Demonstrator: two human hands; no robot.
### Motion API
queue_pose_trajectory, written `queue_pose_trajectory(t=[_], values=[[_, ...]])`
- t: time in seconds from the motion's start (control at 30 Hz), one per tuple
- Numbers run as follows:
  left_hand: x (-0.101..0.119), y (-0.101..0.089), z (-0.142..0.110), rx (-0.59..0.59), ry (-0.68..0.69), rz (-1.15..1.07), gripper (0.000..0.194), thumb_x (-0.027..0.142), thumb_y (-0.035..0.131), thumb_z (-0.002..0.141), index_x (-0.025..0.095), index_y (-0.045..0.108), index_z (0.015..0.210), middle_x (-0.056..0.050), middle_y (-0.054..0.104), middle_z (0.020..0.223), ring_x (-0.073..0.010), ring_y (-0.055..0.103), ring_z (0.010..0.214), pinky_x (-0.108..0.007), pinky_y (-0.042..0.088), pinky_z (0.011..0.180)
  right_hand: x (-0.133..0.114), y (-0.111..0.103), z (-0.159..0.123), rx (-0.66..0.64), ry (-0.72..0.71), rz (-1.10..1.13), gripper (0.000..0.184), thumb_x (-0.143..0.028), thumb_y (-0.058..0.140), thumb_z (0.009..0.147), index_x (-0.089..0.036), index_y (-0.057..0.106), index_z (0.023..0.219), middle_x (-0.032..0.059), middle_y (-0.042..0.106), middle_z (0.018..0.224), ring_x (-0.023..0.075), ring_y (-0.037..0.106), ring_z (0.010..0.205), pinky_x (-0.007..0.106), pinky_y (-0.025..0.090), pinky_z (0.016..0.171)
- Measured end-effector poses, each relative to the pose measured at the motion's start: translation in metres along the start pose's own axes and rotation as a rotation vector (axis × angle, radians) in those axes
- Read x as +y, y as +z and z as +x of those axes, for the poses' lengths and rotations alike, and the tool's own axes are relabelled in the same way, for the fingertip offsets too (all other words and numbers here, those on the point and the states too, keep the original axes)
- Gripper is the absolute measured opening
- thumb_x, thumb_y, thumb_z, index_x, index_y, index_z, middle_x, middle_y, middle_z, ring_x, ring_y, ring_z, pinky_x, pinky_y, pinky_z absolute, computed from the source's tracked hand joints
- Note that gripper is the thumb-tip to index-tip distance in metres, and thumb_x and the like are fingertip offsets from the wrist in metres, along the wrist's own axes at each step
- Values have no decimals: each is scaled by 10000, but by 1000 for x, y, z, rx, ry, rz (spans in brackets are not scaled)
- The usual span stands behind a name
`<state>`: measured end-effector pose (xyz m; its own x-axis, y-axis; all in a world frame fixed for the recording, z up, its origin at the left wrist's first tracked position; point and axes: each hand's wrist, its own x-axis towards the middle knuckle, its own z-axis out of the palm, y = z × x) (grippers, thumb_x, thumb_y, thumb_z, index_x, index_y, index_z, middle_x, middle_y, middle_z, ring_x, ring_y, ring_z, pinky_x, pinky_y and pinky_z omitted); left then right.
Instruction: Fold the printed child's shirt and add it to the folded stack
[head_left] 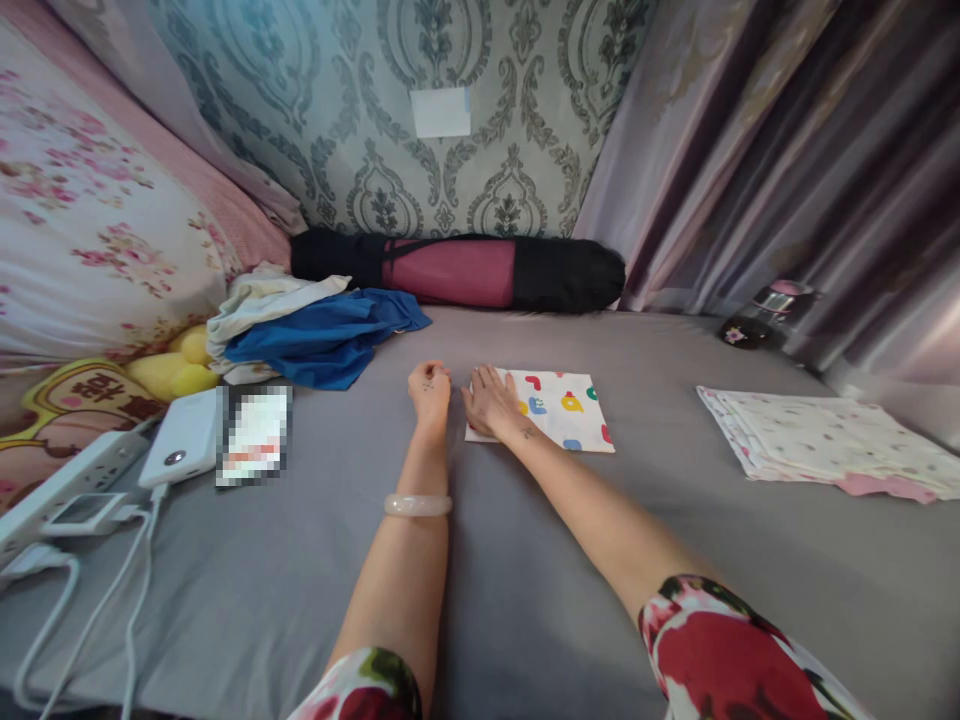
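A small folded white cloth with coloured shapes (559, 410) lies flat on the grey bed sheet (525, 580). My right hand (491, 400) rests flat on its left edge with the fingers stretched out. My left hand (429, 388) sits just left of the cloth on the sheet, its fingers curled into a loose fist with nothing visible in it. A pale bangle (418, 505) circles my left wrist.
A folded spotted white-and-pink cloth (825, 445) lies at the right. A blue garment (322, 340) and pale clothes are heaped at the left. A black-and-maroon rolled bag (457, 270) lies along the wall. A white power bank (184, 440), power strip and cables sit at the left edge.
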<state>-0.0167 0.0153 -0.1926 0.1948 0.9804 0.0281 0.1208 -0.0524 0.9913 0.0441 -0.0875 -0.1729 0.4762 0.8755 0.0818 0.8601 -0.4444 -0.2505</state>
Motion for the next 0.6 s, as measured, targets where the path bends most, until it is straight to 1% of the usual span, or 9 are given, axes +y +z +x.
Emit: queue_pose_trajectory(t=[0.1, 0.2, 0.3, 0.4, 0.47, 0.53, 0.6], values=[[-1, 1, 1, 9, -1, -11, 209, 160, 437, 793, 160, 618, 897, -68, 686, 795, -157, 670, 704, -301, 533, 738, -1, 7, 4, -39, 30, 5, 566, -373, 218, 995, -92, 346, 1469, 119, 298, 1555, 235, 161, 1455, 498, 84, 1164], [-3, 1, 2, 11, 17, -13, 202, 162, 445, 783, 163, 618, 888, -69, 684, 792, -163, 667, 703, -315, 534, 749, -2, 5, 2, -52, 22, 12, 568, -376, 209, 998, -91, 346, 1470, 115, 284, 1561, 238, 156, 1457, 503, 85, 1165], [-2, 0, 1, 12, 29, -32, 196, 162, 443, 780, 161, 614, 876, -66, 676, 782, -157, 662, 685, -303, 534, 737, -6, 0, -9, -5, 4, 18, 568, -361, 223, 994, -65, 360, 1459, 128, 300, 1552, 249, 182, 1450, 497, 79, 1168], [0, 0, 0, 11, 21, -54, 198, 145, 443, 770, 155, 613, 871, -59, 669, 766, -150, 659, 675, -280, 530, 718, -13, -2, -26, 67, -77, 8, 576, -357, 252, 985, -42, 358, 1457, 145, 307, 1546, 255, 173, 1452, 488, 56, 1173], [2, 0, 0, 10, 10, -50, 199, 139, 443, 772, 153, 614, 874, -57, 667, 761, -149, 658, 676, -274, 527, 708, -17, 0, -35, 28, -111, -9, 579, -351, 265, 978, -40, 356, 1458, 153, 297, 1548, 266, 165, 1454, 497, 63, 1170], [2, 1, -1, 12, -5, -38, 195, 143, 443, 782, 153, 614, 875, -57, 666, 762, -148, 656, 672, -273, 526, 701, -20, 2, -40, -37, -107, -29, 579, -345, 264, 973, -46, 358, 1460, 153, 284, 1553, 275, 166, 1454, 513, 74, 1165], [1, 1, -1, 13, -12, -23, 193, 151, 444, 790, 152, 616, 878, -59, 668, 768, -148, 655, 671, -273, 526, 699, -21, 4, -42, -68, -102, -40, 583, -345, 262, 971, -48, 353, 1464, 151, 264, 1560, 277, 161, 1456, 520, 76, 1163]])
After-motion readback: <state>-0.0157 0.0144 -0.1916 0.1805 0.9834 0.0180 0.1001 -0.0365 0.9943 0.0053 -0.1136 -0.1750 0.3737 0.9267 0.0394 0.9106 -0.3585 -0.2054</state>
